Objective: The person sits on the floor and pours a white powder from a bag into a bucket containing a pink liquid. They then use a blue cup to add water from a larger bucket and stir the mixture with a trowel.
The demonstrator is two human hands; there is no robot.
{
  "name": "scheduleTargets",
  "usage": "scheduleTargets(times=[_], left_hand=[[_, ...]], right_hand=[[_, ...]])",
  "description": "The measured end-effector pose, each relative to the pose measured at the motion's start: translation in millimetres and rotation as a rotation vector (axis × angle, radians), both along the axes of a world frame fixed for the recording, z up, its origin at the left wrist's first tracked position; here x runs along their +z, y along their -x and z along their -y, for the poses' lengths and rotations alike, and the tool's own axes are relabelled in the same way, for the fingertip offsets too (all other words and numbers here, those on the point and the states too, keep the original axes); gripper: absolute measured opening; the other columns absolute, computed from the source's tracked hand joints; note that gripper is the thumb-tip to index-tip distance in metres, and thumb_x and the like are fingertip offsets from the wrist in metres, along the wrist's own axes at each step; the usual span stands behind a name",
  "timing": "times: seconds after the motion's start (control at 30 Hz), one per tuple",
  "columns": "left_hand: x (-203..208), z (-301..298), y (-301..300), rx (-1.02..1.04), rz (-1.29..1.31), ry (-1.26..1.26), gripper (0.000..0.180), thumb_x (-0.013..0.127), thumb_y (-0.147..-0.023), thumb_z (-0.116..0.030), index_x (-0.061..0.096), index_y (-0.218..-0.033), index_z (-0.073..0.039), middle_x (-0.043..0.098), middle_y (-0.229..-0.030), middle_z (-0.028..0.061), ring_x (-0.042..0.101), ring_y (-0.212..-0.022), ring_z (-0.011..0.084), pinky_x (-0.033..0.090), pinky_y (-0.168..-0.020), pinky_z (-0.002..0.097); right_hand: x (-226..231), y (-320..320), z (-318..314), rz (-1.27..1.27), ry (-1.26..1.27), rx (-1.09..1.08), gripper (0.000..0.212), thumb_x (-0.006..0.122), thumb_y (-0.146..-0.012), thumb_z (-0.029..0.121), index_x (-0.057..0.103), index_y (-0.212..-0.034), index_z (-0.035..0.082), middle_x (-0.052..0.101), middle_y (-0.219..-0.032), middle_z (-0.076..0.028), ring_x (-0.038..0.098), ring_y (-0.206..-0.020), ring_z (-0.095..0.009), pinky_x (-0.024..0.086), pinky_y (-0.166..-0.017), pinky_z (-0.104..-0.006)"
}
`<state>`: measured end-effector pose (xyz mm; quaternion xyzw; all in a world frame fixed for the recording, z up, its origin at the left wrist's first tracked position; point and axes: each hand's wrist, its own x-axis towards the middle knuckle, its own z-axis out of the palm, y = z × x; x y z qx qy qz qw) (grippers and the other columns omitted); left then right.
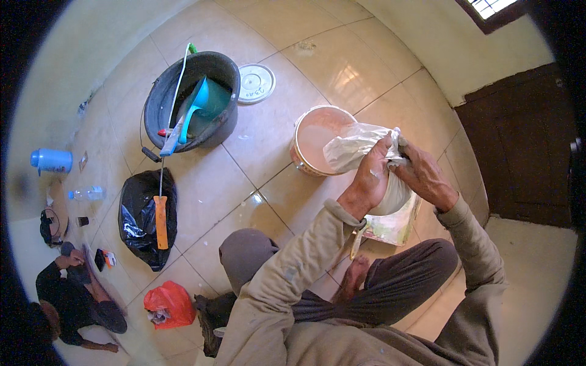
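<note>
A whitish, crumpled plastic bag [357,145] is gathered between my two hands. My left hand [370,178] is closed around its neck, and white smears mark the skin. From the other side my right hand [425,173] pinches the twisted part. The rounded, full lower part of the bag [394,196] hangs beneath my hands; what fills it is hidden. The bag's loose mouth reaches over the rim of a small white bucket [297,143], pinkish inside with a pale layer in it. Under the bag lies a paint-smeared tray or board [400,227] beside a wooden handle [356,245].
Far left, a large black bucket [229,125] holds a teal dipper [198,100] and long-handled tools. A round lid [256,83], a black bag [137,213], an orange-handled roller [160,222] and a red bag [171,305] lie on the tiles. Another person [73,299] sits lower left.
</note>
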<state>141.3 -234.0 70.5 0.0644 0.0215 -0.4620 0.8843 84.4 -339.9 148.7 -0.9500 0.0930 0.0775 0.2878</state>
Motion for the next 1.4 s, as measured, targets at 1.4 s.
scheduleTargets(times=[1.4], left_hand=[[-35.2, -21.8, -8.5, -0.274, -0.035, 0.093, 0.025, 0.059, -0.091, -0.021, 0.054, -0.108, -0.004, 0.058, -0.106, 0.0078, 0.057, -0.097, 0.0181, 0.048, -0.088, 0.0356]], right_hand=[[-10.7, -19.4, -15.9, -0.27, -0.031, -0.002, 0.033, 0.044, -0.089, 0.028, 0.052, -0.104, -0.001, 0.058, -0.087, -0.024, 0.058, -0.08, -0.04, 0.044, -0.074, -0.0464]])
